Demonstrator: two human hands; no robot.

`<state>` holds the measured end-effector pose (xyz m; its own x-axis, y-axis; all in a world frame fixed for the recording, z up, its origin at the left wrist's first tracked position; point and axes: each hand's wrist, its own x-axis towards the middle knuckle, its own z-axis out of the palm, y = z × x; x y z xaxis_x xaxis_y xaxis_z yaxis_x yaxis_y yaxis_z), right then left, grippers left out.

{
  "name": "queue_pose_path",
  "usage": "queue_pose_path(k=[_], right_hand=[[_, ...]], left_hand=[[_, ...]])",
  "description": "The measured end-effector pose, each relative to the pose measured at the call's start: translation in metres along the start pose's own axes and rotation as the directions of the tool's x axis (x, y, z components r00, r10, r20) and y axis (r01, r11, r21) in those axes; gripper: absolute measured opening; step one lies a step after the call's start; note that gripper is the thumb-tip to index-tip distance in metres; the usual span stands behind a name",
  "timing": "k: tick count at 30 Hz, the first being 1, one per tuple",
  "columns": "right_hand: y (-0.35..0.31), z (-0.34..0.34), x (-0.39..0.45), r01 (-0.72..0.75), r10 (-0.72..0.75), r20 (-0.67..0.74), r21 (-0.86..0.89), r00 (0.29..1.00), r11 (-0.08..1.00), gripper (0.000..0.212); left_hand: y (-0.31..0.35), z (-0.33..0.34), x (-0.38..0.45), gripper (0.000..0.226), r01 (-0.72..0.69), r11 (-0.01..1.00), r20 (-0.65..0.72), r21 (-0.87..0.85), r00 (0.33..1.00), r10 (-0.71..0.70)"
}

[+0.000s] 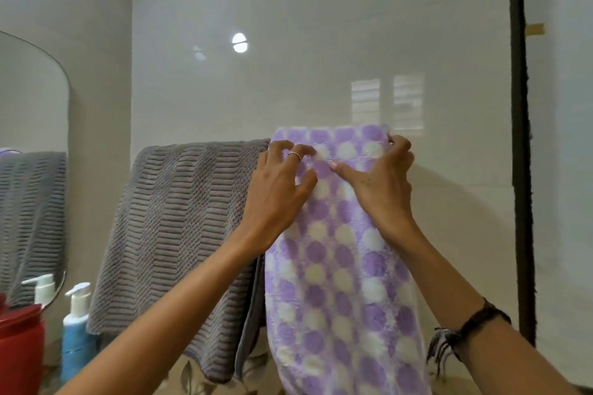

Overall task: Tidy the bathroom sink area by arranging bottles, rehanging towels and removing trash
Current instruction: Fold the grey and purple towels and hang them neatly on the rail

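Purple-and-white polka-dot towel (pixel 340 266) hangs folded over its top edge against the pale wall (pixel 321 26), its long axis running up and down, the free end dropping past the bottom of the view. What carries it is hidden under the fold. Both arms reach up to that top edge. The left hand (pixel 279 189), with a ring on one finger, lies on the towel's upper left corner with fingers curled into the pile, thumb spread toward the middle. The right hand (pixel 382 176) pinches the upper right corner, its thumb stretched left along the cloth; a dark braided band (pixel 471 327) circles that wrist. Just beside the towel's left edge hangs a grey ribbed towel (pixel 179 240). Lower left stand a blue pump bottle (pixel 75 333) and a red container (pixel 21 346).
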<state>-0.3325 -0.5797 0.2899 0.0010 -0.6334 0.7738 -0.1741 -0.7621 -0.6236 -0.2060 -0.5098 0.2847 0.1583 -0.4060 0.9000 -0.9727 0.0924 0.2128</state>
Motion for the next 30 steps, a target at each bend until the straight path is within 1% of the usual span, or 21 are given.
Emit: queue_pose_path(k=[1, 3, 5, 7, 9, 11, 14, 16, 18, 20, 21, 22, 23, 24, 25, 26, 27, 28, 29, 30], right_hand=[[0.002, 0.0, -0.001, -0.033, 0.032, 0.019, 0.075, 0.999, 0.997, 0.085], [0.005, -0.001, -0.007, -0.089, 0.08, 0.058, 0.169, 0.995, 0.982, 0.081], [0.007, -0.003, -0.021, -0.137, 0.12, 0.09, 0.217, 0.989, 0.967, 0.077], [0.01, -0.009, -0.039, -0.159, 0.136, 0.109, 0.248, 0.985, 0.956, 0.069], [0.014, -0.017, -0.056, -0.188, 0.164, 0.114, 0.25, 0.98, 0.95, 0.059], [0.018, -0.026, -0.076, -0.21, 0.187, 0.117, 0.241, 0.976, 0.947, 0.051], [0.025, -0.036, -0.106, -0.167, 0.146, 0.109, 0.214, 0.983, 0.963, 0.046], [0.029, -0.039, -0.116, -0.157, 0.136, 0.117, 0.196, 0.984, 0.968, 0.044], [0.036, -0.039, -0.118, -0.146, 0.115, 0.164, 0.189, 0.98, 0.971, 0.041], [0.045, -0.038, -0.118, -0.112, 0.069, 0.273, 0.146, 0.96, 0.983, 0.036], [0.051, -0.038, -0.118, -0.104, 0.051, 0.344, 0.138, 0.937, 0.985, 0.031], [0.058, -0.038, -0.118, -0.112, 0.037, 0.404, 0.163, 0.914, 0.98, 0.025], [0.061, -0.04, -0.118, -0.151, 0.04, 0.45, 0.213, 0.892, 0.965, 0.021], [0.065, -0.043, -0.116, -0.196, 0.051, 0.445, 0.286, 0.894, 0.938, 0.023], [0.066, -0.045, -0.112, -0.237, 0.083, 0.394, 0.36, 0.916, 0.902, 0.025], [0.067, -0.046, -0.106, -0.253, 0.117, 0.324, 0.417, 0.939, 0.873, 0.026], [0.064, -0.048, -0.099, -0.253, 0.138, 0.271, 0.451, 0.953, 0.856, 0.024], [0.06, -0.05, -0.092, -0.249, 0.139, 0.254, 0.475, 0.957, 0.844, 0.026], [0.053, -0.049, -0.083, -0.27, 0.15, 0.274, 0.478, 0.95, 0.836, 0.035], [0.049, -0.047, -0.075, -0.3, 0.15, 0.32, 0.495, 0.936, 0.816, 0.048]], left_hand=[[0.003, -0.001, -0.002, 0.031, 0.021, 1.0, 0.009, -0.001, 1.0, -0.021], [0.012, -0.004, -0.005, 0.032, 0.064, 0.998, 0.024, 0.0, 0.998, -0.064], [0.025, -0.005, -0.009, 0.035, 0.104, 0.995, 0.032, -0.013, 0.994, -0.103], [0.04, -0.004, -0.012, 0.04, 0.118, 0.992, 0.041, -0.039, 0.992, -0.116], [0.056, -0.001, -0.012, 0.049, 0.138, 0.987, 0.074, -0.084, 0.988, -0.132], [0.072, 0.007, -0.014, 0.066, 0.206, 0.973, 0.129, -0.101, 0.973, -0.192], [0.09, 0.024, -0.018, 0.091, 0.307, 0.951, 0.167, -0.025, 0.94, -0.299], [0.097, 0.035, -0.02, 0.098, 0.309, 0.951, 0.141, 0.0, 0.941, -0.306], [0.095, 0.039, -0.022, 0.095, 0.269, 0.963, 0.088, -0.022, 0.96, -0.267], [0.088, 0.04, -0.024, 0.085, 0.215, 0.975, 0.01, -0.06, 0.977, -0.215], [0.084, 0.039, -0.026, 0.08, 0.197, 0.978, -0.021, -0.075, 0.98, -0.199], [0.08, 0.038, -0.029, 0.076, 0.186, 0.979, -0.055, -0.081, 0.98, -0.191], [0.077, 0.038, -0.032, 0.072, 0.196, 0.977, -0.081, -0.084, 0.976, -0.203], [0.073, 0.04, -0.038, 0.069, 0.192, 0.979, -0.122, -0.074, 0.972, -0.2], [0.072, 0.041, -0.045, 0.067, 0.196, 0.979, -0.152, -0.058, 0.967, -0.202], [0.07, 0.044, -0.053, 0.066, 0.194, 0.98, -0.191, -0.049, 0.961, -0.2], [0.072, 0.045, -0.064, 0.066, 0.198, 0.979, -0.2, -0.044, 0.959, -0.203], [0.073, 0.048, -0.075, 0.066, 0.188, 0.979, -0.218, -0.079, 0.955, -0.201], [0.075, 0.05, -0.091, 0.066, 0.182, 0.977, -0.201, -0.116, 0.958, -0.202], [0.076, 0.053, -0.11, 0.065, 0.191, 0.968, -0.157, -0.161, 0.964, -0.216]])
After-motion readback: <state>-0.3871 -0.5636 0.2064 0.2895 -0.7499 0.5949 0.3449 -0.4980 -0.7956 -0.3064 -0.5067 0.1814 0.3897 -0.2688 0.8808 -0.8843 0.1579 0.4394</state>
